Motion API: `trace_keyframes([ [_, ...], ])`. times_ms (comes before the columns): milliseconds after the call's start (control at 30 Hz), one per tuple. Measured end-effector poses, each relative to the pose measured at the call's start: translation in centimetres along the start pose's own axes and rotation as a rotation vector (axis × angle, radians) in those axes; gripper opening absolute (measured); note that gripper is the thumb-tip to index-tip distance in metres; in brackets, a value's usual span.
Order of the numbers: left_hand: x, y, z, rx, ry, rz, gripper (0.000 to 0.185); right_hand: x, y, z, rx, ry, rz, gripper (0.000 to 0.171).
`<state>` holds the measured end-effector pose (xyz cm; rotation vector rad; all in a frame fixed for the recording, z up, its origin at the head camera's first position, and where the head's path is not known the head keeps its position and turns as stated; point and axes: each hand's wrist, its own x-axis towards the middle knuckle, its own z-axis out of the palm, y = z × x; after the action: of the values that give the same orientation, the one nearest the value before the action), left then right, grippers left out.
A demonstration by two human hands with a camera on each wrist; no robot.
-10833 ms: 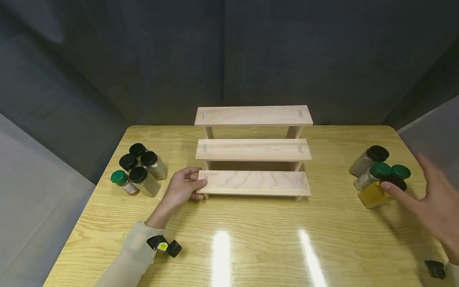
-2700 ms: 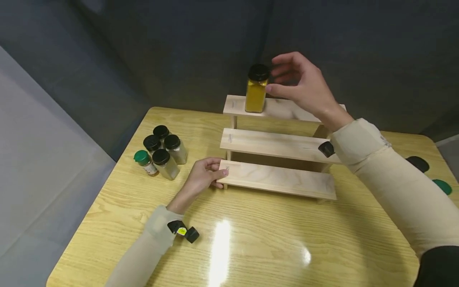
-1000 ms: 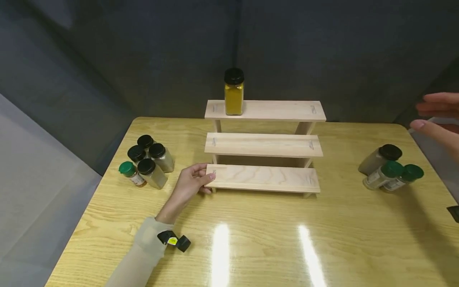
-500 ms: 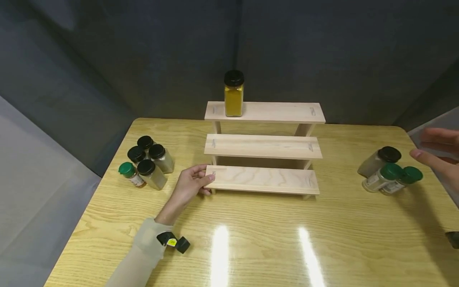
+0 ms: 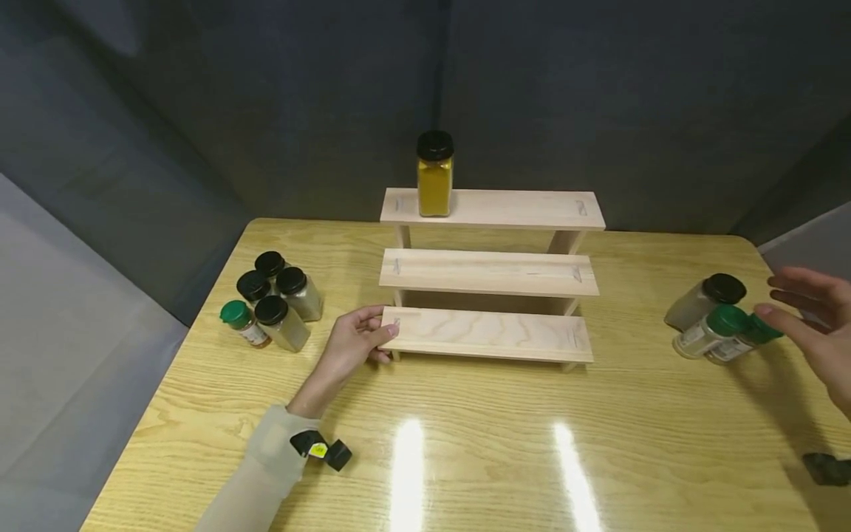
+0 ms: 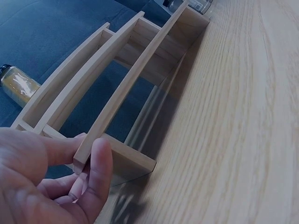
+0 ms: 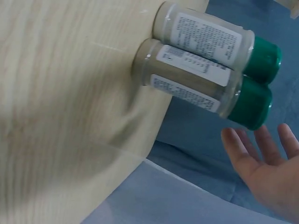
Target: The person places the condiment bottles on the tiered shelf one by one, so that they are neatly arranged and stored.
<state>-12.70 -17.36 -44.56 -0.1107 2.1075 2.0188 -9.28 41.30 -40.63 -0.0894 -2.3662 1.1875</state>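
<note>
A three-step wooden spice rack (image 5: pixel 485 334) stands on the table. My left hand (image 5: pixel 349 341) pinches the left end of its lowest step, thumb on top and fingers beneath; the left wrist view shows the board's end between thumb and fingers. On the top step, toward the left, stands a black-lidded spice jar (image 5: pixel 435 186) of yellow powder. At the right, my right hand (image 5: pixel 821 336) is held with fingers apart, close to two green-capped spice bottles. In the right wrist view, its fingertips are just short of the nearer spice bottle (image 7: pixel 191 81), and nothing is in the hand.
A black-lidded jar (image 5: pixel 694 304) stands beside the green-capped bottles. On the left is a cluster of several black-lidded jars (image 5: pixel 287 329) and one green-capped bottle (image 5: pixel 246 325). A dark curtain (image 5: pixel 319 111) hangs behind the table (image 5: pixel 492 443).
The yellow jar went from the right-hand group to the top step, and the right hand let go of it. That hand then came back right and lowered toward the green-capped bottles. Left hand keeps its grip.
</note>
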Motion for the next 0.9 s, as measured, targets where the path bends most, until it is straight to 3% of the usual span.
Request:
trace_keyframes([
  [733,0.0,0.0,0.0,-0.02,-0.013,0.001,0.058,-1.8,2.7,0.0,0.172,-0.068,0.052,0.062],
  [900,0.0,0.0,0.0,-0.01,-0.008,-0.004,0.058,-2.3,2.9,0.1,0.144,-0.092,0.052,0.064],
])
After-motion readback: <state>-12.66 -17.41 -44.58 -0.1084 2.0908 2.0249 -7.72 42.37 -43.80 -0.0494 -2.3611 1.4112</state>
